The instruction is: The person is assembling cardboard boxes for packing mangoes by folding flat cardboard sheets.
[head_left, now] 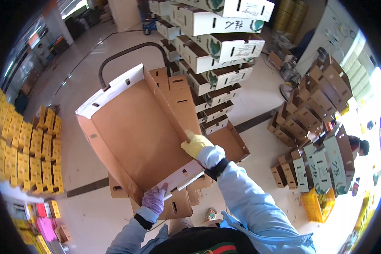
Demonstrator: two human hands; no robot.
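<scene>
A large open cardboard tray box point(135, 131), brown inside with white end walls, is tilted in front of me. My left hand point(154, 200), in a purple glove, is closed on its near white end wall, with fingers over the rim. In a yellow glove, my right hand point(196, 144) is closed at the right side wall close to the near corner; its fingertips are slightly blurred. Beneath and beside the tray box lie flat brown cardboard blanks point(183, 106) with slots.
A tall stack of white-sided boxes point(237, 50) rises ahead on the right. A curved dark cart handle point(131, 47) stands behind the tray box. Yellow boxes point(25, 148) are piled left; brown boxes point(309, 101) and a yellow crate point(317, 207) stand right, near a person point(360, 146).
</scene>
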